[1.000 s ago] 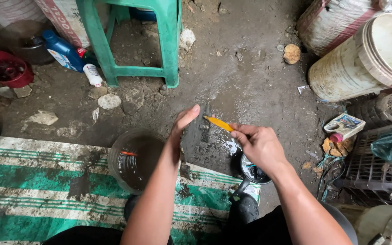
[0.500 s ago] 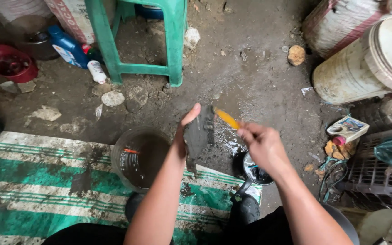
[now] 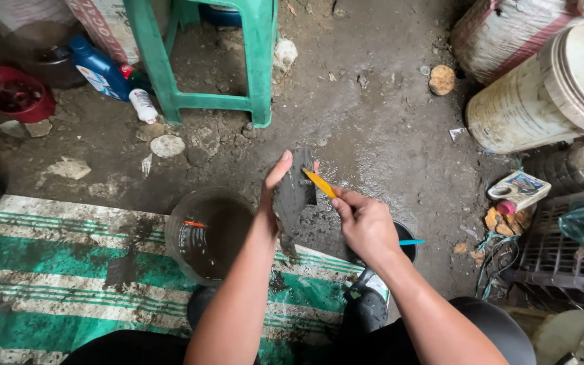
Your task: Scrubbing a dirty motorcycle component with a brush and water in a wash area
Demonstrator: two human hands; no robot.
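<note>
My left hand (image 3: 272,192) grips a flat, grimy dark grey part (image 3: 294,192), held upright over the dirt floor. In my right hand (image 3: 365,223) is a thin yellow-handled tool (image 3: 319,182), its tip resting against the face of the dark part. Just left of my left forearm stands a clear plastic container (image 3: 205,233) of brownish liquid with a small orange item floating in it. Under my right wrist sits a small dark pot (image 3: 403,247) with a blue stick poking out.
A green plastic stool (image 3: 204,61) stands ahead, with a blue bottle (image 3: 99,67) and a red bowl (image 3: 11,94) to its left. A white bucket (image 3: 542,94), a crate (image 3: 562,250) and clutter fill the right. A green striped mat (image 3: 55,270) lies under me.
My right hand moved left and closer, bringing the yellow tool onto the dark part. The left hand turned the part from edge-on to face-up. The dark pot came into view.
</note>
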